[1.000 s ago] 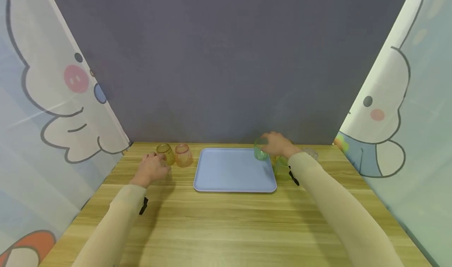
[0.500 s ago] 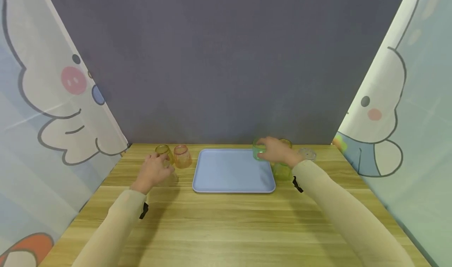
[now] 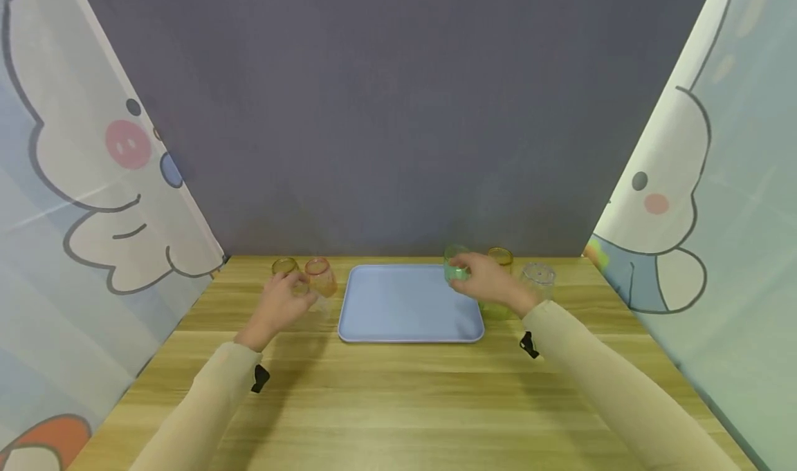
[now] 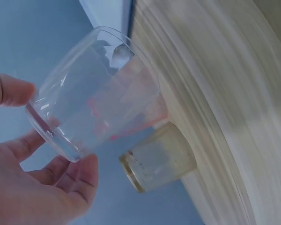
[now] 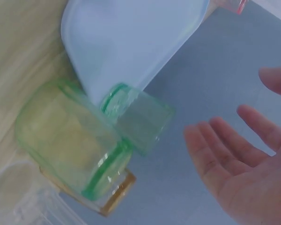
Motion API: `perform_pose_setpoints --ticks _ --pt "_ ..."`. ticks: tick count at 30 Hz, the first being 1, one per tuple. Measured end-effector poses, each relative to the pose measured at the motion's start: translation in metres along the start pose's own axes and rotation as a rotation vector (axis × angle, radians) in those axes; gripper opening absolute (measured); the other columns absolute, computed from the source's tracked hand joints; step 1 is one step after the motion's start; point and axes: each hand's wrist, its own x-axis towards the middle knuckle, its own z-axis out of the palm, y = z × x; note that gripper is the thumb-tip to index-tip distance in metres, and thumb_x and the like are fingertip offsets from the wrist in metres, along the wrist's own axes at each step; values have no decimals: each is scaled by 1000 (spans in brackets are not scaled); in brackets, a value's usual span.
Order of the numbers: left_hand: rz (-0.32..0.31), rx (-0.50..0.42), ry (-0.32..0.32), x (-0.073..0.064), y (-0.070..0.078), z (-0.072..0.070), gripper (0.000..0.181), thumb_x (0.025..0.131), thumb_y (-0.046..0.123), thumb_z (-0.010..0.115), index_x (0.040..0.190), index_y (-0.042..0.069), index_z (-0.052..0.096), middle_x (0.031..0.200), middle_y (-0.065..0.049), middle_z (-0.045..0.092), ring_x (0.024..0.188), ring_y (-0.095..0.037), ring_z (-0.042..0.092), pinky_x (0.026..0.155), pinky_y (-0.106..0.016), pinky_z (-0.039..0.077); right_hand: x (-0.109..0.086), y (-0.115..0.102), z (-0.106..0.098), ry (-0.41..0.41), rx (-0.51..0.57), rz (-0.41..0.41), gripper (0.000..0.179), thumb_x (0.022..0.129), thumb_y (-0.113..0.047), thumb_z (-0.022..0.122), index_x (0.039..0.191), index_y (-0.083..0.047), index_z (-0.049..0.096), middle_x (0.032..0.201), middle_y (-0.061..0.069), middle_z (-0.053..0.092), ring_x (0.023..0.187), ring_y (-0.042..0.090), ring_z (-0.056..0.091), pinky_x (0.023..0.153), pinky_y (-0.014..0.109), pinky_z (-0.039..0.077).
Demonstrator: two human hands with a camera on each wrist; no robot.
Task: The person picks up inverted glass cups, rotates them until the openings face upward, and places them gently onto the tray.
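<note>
In the left wrist view my left hand grips a clear cup by one end, with the thumb and fingers around its edge. The cup is tilted in that view and looks raised above the table. Beyond it stand a pink cup and an amber cup, left of the tray. My right hand is beside a green cup on the far right corner of the blue tray. In the right wrist view its spread fingers are apart from that cup and hold nothing.
Right of the tray stand a yellow-green cup, an amber cup and another clear cup, partly behind my right hand and arm. A grey panel rises at the table's back edge, with cartoon-printed curtains at both sides.
My left hand has moved right with the clear cup. The right hand has let go of the green cup and drawn slightly back toward me, while the cup stays on the tray.
</note>
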Motion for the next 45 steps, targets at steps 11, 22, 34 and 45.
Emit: perform_pose_setpoints --ticks 11,22,34,45 --pt "-21 -75 -45 -3 16 2 46 94 29 62 128 -1 62 128 -24 55 121 -45 48 94 -61 43 -12 0 20 25 101 -14 47 96 -25 68 135 -1 60 134 18 62 113 36 61 92 49 52" --pt "7 -171 -17 -8 23 7 36 91 21 63 122 3 65 124 -22 60 113 -38 54 92 -56 45 -20 7 36 54 141 -18 45 96 -24 68 135 -3 62 128 18 63 111 37 62 90 49 52" --pt "-1 -226 -20 -15 26 15 28 93 22 64 118 10 66 118 -16 62 104 -30 57 88 -50 46 -31 21 47 49 241 -21 46 97 -28 69 137 -7 61 131 19 61 113 34 61 91 50 52" --pt "-36 -347 -64 -17 31 21 33 97 24 63 125 7 62 121 -16 63 108 -30 59 87 -45 50 -34 22 56 82 367 -43 45 97 -26 70 136 -6 61 132 23 61 112 32 63 89 46 54"
